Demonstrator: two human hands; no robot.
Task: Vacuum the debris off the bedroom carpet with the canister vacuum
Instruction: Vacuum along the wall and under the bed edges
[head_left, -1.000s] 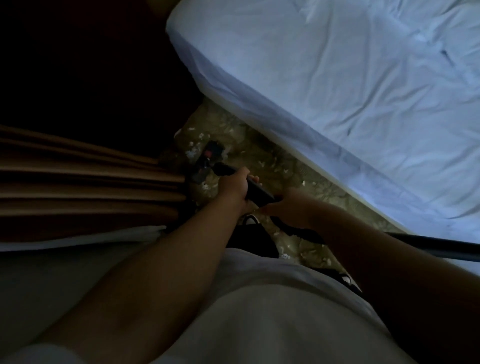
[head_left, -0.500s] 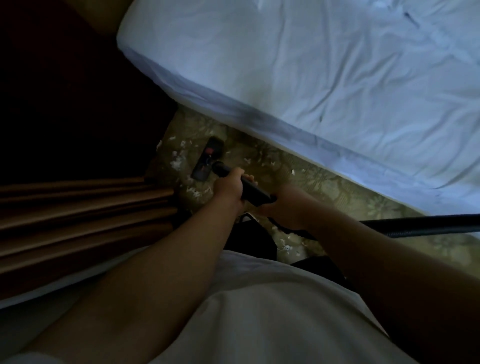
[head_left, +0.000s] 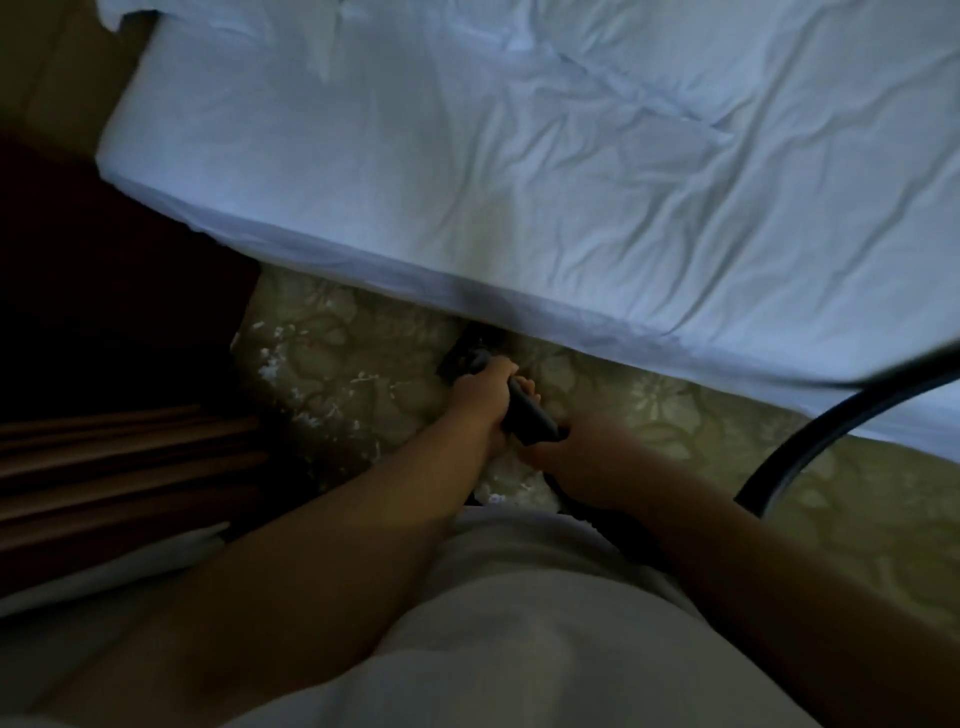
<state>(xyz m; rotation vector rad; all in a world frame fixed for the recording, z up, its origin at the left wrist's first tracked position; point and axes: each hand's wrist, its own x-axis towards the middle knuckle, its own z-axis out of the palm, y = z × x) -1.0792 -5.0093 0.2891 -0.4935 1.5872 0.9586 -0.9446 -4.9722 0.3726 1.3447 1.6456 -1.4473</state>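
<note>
One bed (head_left: 519, 182), its pale sheet creased, fills the upper part of the view. One strip of patterned carpet (head_left: 675, 415) runs along the bed's near edge. One black wand (head_left: 527, 415) slants over that strip towards the bed. Its one nozzle (head_left: 462, 358) sits on the carpet right at the bed's edge, partly hidden under the overhanging sheet. One black hose (head_left: 810, 441) arches up from below the right hand and crosses the bed's right corner.

Two hands hold the wand. The left hand (head_left: 483, 395) is the one nearer the bed, with its fingers curled tightly round the tube and the fingertips showing on its far side. The right hand (head_left: 587, 457) grips the wand's rear end, farther from the bed. Its back faces the camera, so how its fingers lie cannot be told beyond that they wrap under.

White debris (head_left: 270, 369) lies scattered on the carpet left of the nozzle, off the bed's near corner, in bits too many and too small to count. One folded curtain (head_left: 104, 467) hangs farther left of the bed.

Half a second ago the nozzle lay clear of the bed, among the debris; it is now against the bed. The hose, then nearly level, now bows upward.
</note>
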